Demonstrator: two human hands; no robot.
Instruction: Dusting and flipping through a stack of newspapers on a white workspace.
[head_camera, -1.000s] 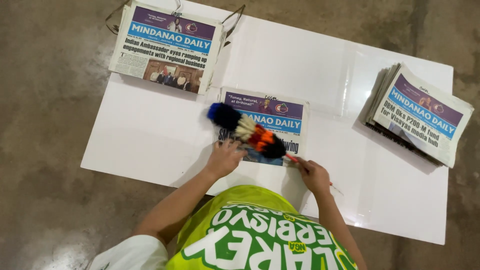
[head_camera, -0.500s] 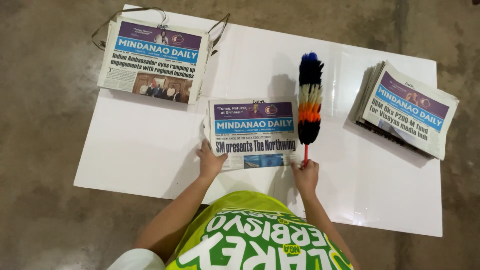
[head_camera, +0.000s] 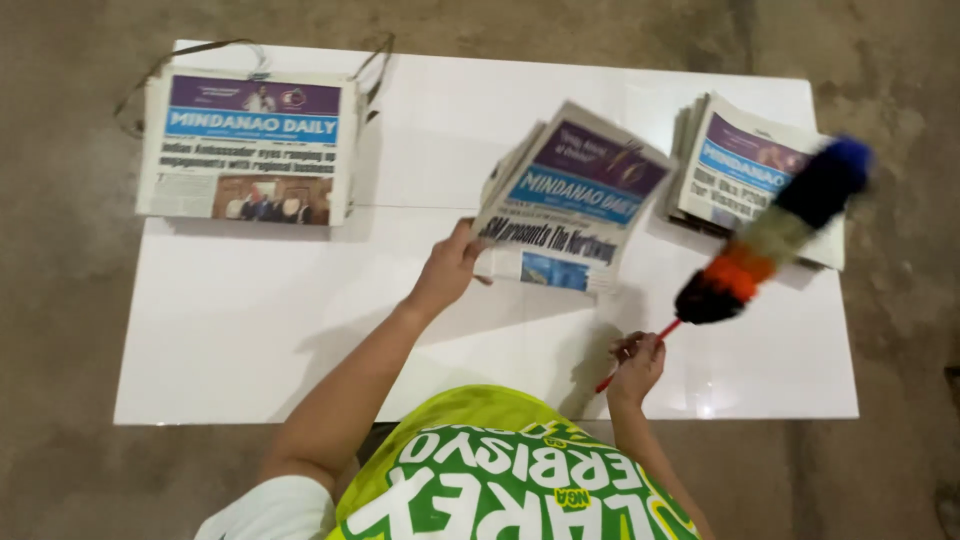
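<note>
Left hand now lifts the middle newspaper off the worktop, grip closed on its edge; right hand clasps duster, swung out to 2 o'clock

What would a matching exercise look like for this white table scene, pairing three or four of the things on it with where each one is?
Things:
1. folded newspaper with a purple and blue header
2. fluffy multicoloured feather duster on a red stick
3. stack of folded newspapers beside loose cords
4. fanned pile of folded newspapers

Places:
A. far left corner of the white table
B. far right part of the table
C. gripped at its near edge by the left hand, tilted off the table
D. held by the right hand, raised over the right side

Pairs: 1-C, 2-D, 3-A, 4-B
</note>
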